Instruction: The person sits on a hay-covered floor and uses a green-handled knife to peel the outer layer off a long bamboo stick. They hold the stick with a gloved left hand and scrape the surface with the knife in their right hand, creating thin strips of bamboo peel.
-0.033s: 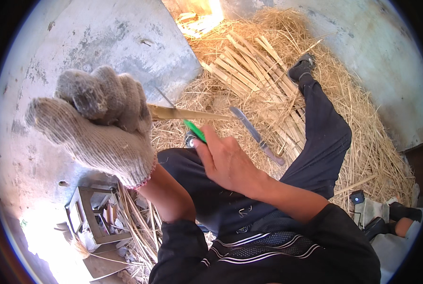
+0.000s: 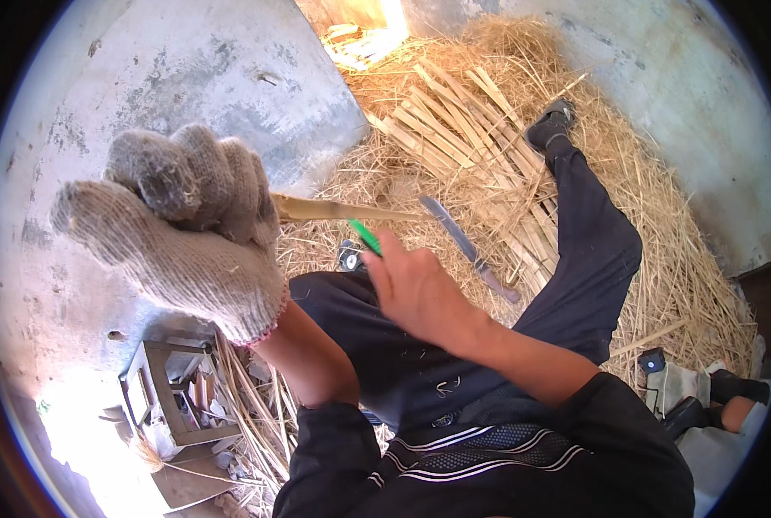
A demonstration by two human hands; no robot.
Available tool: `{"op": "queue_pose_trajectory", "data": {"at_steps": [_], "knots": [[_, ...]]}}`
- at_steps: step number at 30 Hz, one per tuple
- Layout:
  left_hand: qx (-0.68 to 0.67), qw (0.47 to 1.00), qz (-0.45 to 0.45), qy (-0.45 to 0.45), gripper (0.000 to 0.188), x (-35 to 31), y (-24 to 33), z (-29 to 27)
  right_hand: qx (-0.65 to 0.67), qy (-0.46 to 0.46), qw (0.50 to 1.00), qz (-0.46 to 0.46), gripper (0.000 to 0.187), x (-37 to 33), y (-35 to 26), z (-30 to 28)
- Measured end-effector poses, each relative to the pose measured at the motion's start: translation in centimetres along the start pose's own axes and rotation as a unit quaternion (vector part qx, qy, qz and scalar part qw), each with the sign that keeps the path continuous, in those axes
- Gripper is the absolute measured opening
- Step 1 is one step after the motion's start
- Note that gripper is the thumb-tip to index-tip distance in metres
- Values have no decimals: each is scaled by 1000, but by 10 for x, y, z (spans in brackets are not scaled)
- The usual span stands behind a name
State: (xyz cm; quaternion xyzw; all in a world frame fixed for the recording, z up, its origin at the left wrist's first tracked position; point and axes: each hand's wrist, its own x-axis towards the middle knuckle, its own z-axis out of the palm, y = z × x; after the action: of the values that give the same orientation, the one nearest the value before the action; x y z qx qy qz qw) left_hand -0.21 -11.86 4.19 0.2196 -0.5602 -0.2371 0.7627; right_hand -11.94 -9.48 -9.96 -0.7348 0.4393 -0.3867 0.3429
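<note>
My left hand (image 2: 182, 211), in a grey knitted work glove, is closed around one end of a split bamboo strip (image 2: 342, 210). The strip sticks out to the right and tapers to a thin tip. Just below it, my bare right hand (image 2: 424, 298) grips a tool with a green handle (image 2: 365, 236), its end close to the strip. The tool's blade cannot be made out now. A long knife (image 2: 463, 242) with a worn handle lies on the straw beyond my right hand.
Loose straw-like shavings (image 2: 661, 250) cover the floor, with a pile of bamboo strips (image 2: 454, 121) at the far middle. My outstretched leg (image 2: 588, 224) lies on the right. A wooden frame (image 2: 157, 393) with scraps stands at lower left, and a grey slab (image 2: 256, 78) at upper left.
My right hand and the green-handled tool have moved slightly right along the strip. The thin blade seen across the strip before no longer shows. My left hand has barely shifted.
</note>
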Motion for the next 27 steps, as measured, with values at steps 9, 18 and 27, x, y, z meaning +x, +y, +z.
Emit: {"op": "queue_pose_trajectory", "data": {"at_steps": [9,18,27], "knots": [[-93,995,-31,-32,57,-10,4,-13,71,-70,995,-3,28,-6,2,-28],[-106,990,-25,-88,57,-12,6,-28,-30,-36,999,24,24,-18,8,-12],[-137,967,-57,-209,56,-15,4,-37,-39,-8,999,-21,24,-22,16,-3]]}}
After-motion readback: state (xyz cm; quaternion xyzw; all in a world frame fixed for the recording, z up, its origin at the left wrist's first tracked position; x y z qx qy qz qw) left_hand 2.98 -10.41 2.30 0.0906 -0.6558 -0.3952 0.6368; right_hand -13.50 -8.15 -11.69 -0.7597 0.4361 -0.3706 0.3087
